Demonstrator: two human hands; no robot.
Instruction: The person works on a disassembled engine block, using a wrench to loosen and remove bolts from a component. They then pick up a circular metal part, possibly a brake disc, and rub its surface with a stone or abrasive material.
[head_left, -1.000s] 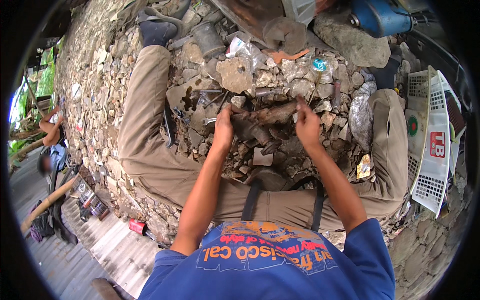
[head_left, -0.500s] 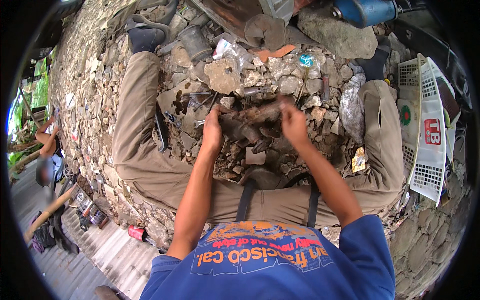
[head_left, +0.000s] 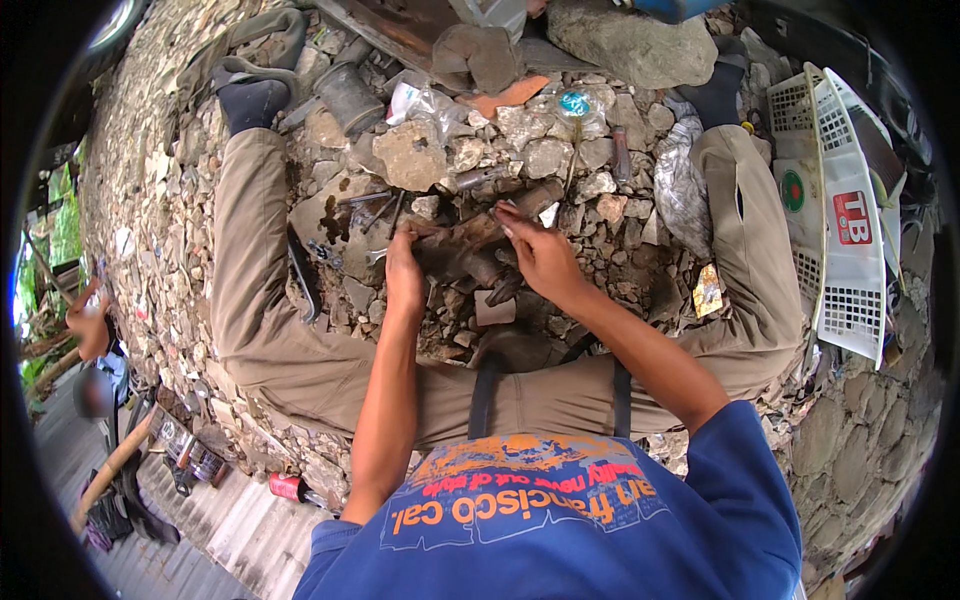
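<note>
A dirty, rusty metal part (head_left: 462,248) with a tube-like arm and a short stub lies across the stones between my legs. My left hand (head_left: 404,272) is closed around its left end. Across the part's upper side rest the bent fingers of my right hand (head_left: 540,258), pressed together; whether something small is under them is hidden. The part's right end sticks out bare beyond those fingers. Just left of my left hand is a silver wrench (head_left: 377,256), with thin metal rods (head_left: 366,199) above it on an oil-stained flat stone (head_left: 330,215).
A dark curved bar (head_left: 301,275) lies beside my left thigh. At right stands a white plastic crate (head_left: 850,270), near a crumpled silvery bag (head_left: 684,185). Large rock (head_left: 640,48) and metal cylinder (head_left: 350,98) lie ahead. Another person (head_left: 90,325) is at the far left.
My right hand has moved left and slightly nearer along the rusty part, uncovering its right end. My left hand keeps its hold. The whole view has shifted a little.
</note>
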